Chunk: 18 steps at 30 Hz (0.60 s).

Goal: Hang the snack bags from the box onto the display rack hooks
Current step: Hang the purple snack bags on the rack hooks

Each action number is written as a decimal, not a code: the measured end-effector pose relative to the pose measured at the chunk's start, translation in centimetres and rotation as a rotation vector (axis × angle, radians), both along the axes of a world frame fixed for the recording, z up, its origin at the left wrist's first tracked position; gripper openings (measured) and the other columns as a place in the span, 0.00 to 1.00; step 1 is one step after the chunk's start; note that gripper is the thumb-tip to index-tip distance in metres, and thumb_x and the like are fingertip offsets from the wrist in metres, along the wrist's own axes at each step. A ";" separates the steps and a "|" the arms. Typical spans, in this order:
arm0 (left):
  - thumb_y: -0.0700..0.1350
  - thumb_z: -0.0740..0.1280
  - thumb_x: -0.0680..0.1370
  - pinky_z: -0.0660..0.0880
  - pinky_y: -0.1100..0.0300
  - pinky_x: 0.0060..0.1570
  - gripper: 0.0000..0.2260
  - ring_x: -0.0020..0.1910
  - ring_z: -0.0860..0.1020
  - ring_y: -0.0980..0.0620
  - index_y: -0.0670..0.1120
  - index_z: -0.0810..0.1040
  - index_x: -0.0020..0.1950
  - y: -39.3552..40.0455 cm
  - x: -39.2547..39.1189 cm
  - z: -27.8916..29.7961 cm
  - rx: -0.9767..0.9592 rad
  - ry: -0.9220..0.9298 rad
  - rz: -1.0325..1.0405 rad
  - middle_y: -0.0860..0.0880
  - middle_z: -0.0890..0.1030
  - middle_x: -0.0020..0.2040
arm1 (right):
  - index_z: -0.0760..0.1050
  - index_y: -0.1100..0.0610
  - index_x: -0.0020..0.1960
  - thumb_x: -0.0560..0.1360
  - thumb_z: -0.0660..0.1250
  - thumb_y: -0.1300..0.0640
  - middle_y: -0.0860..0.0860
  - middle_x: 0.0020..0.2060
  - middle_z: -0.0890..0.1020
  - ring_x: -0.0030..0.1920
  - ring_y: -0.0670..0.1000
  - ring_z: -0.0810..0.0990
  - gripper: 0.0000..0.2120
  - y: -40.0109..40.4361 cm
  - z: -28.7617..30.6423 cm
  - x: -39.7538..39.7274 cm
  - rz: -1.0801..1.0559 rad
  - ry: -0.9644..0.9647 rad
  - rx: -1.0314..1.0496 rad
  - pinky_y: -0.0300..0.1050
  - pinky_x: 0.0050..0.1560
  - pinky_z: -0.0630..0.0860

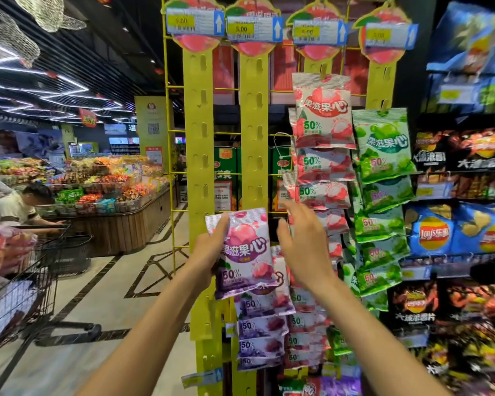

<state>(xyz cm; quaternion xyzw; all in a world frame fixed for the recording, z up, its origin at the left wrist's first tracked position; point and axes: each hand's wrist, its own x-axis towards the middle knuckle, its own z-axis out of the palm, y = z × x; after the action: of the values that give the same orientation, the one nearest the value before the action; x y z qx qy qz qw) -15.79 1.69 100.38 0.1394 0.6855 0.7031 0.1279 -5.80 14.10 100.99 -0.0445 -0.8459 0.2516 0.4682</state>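
Left hand [212, 247] gripping a purple bag [242, 252] by its left edge, thumb up near the top corner, bag upright and held in front of the second yellow strip [253, 132]. Right hand [305, 241] empty, fingers spread and relaxed, just right of the bag, in front of the red bags [323, 121]. Below, more purple bags [262, 327] already hung on that strip; green bags [383, 144] on the strip furthest right. Box not in view.

Step in hand, most likely: hooking this bag onto the next free tab above the hung purple ones. To do it well: bring the right hand to the bag's top seal, pinch beside the hang hole, keep the bag flat and facing out. Line the hole up with the lowest empty tab, push on, then pull down gently to seat it. Avoid knocking the red bags alongside. Hang hole too small to make out here.
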 end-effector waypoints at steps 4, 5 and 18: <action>0.63 0.57 0.77 0.72 0.60 0.47 0.29 0.56 0.76 0.51 0.45 0.69 0.70 2.1 0.9 1.3 -0.052 0.052 -0.058 0.51 0.77 0.61 | 0.74 0.62 0.62 0.73 0.69 0.63 0.59 0.61 0.76 0.63 0.59 0.73 0.18 2.2 5.3 -3.2 -0.089 0.073 0.540 0.52 0.62 0.71; 0.62 0.56 0.78 0.70 0.63 0.40 0.28 0.50 0.75 0.55 0.45 0.68 0.71 2.4 1.1 1.6 -0.056 0.071 -0.067 0.54 0.78 0.57 | 0.75 0.62 0.61 0.70 0.71 0.63 0.60 0.61 0.76 0.63 0.61 0.73 0.20 2.6 6.3 -4.0 -0.106 0.058 0.646 0.54 0.61 0.72; 0.57 0.62 0.78 0.70 0.50 0.57 0.30 0.57 0.73 0.43 0.33 0.67 0.68 4.4 -2.9 -1.1 -0.065 0.033 0.103 0.41 0.75 0.61 | 0.75 0.58 0.63 0.65 0.76 0.61 0.62 0.66 0.72 0.65 0.61 0.72 0.27 4.6 8.7 -7.8 -0.220 -0.048 0.989 0.53 0.55 0.76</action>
<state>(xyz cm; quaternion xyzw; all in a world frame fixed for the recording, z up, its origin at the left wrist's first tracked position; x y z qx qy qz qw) -18.69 6.08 99.33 0.1113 0.7162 0.6837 0.0850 -13.64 18.74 109.71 0.0880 -0.8646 -0.2313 0.4374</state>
